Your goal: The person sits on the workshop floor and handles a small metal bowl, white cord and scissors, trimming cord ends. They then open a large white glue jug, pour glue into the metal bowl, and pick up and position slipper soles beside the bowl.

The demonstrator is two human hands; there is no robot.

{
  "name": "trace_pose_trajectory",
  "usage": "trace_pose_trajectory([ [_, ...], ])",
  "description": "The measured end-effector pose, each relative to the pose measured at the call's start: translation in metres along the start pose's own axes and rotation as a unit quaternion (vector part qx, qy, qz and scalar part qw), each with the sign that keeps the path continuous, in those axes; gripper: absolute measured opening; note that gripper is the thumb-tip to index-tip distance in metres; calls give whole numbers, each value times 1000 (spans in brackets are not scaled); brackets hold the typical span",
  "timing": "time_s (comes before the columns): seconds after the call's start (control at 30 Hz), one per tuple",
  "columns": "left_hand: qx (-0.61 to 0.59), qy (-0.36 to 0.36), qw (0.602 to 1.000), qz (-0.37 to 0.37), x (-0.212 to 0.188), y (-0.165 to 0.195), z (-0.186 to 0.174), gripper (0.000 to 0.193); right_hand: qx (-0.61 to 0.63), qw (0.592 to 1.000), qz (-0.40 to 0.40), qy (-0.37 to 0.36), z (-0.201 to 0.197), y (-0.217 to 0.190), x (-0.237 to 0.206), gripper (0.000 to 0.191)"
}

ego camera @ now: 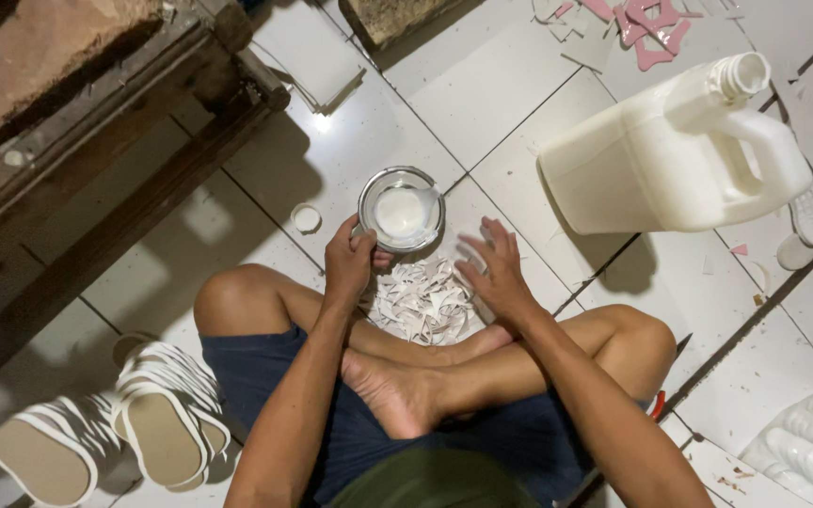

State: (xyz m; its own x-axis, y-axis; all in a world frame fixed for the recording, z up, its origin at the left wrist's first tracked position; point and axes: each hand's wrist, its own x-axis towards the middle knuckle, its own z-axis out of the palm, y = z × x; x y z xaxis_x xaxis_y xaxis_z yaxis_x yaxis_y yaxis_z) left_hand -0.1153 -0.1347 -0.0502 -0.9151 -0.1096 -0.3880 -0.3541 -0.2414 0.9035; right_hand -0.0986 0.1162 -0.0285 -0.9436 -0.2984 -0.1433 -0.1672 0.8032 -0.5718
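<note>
1. A person is seen from above, seated cross-legged on a white tiled floor (350,141).
2. A small round metal bowl (401,209) holding white liquid is set on the floor just ahead of the knees.
3. The left hand (348,263) is placed at the near left rim of the bowl; its grip is curled closed, but whether the rim or some small thing is pinched cannot be told.
4. The right hand (493,271) is held with its grip open and fingers spread, above the right edge of a heap of white cut-out pieces (423,301).
5. That heap is found on the floor between the bowl and the crossed feet.
6. A large white plastic jug (679,155) is laid on its side to the right of the bowl, well apart from it.
7. A small white cap (306,218) is seen just left of the bowl.
8. Pink scraps (646,26) are scattered at the top, and striped sandal soles (115,428) are stood at the lower left.
</note>
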Motion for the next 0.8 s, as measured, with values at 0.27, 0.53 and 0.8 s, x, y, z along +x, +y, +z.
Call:
trace_pose_trajectory([
  [0.27, 15, 0, 1000, -1, -5, 8, 0, 48, -145, 981, -124, 31, 18, -26, 12, 73],
  [0.53, -5, -15, 1000, -5, -1, 6, 1, 51, -68, 997, 16, 45, 0, 8, -44, 72],
  [0.8, -17, -48, 999, 9, -8, 9, 4, 48, -53, 998, 29, -29, 23, -10, -49, 86],
])
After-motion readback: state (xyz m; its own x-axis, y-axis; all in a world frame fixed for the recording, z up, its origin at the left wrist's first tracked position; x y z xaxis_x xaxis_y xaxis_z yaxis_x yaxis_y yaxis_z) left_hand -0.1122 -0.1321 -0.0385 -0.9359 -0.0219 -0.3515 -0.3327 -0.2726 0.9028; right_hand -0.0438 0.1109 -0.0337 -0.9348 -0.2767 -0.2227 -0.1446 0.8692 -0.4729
